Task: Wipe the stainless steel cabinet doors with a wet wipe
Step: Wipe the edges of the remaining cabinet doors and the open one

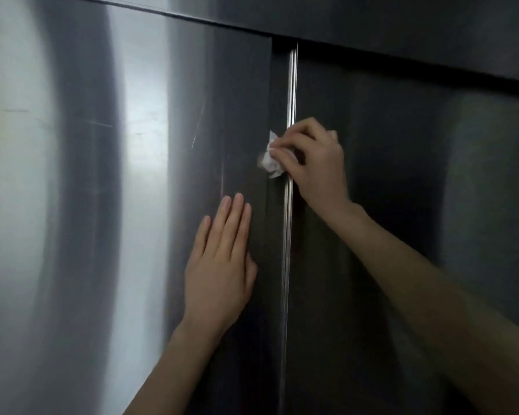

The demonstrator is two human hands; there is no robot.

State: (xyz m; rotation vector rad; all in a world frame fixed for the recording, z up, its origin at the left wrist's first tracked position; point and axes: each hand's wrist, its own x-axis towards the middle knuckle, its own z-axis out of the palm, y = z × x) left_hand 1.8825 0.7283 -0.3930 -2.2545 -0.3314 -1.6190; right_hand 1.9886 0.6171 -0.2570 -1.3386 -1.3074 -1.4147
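Right hand pinches the balled wipe at the left door edge, left hand flat on it; the right door likely still needs wiping.

Left side: brushed stainless steel cabinet door, bright vertical reflections, faint scratches. Right side: darker stainless steel cabinet door. Between doors: shiny vertical metal edge strip. Person's left grip flat on brushed door near its right edge, fingers straight, together, pointing up. Person's right grip higher, pinching crumpled white wet wipe against strip and brushed door's edge. Above both doors: horizontal steel panel.
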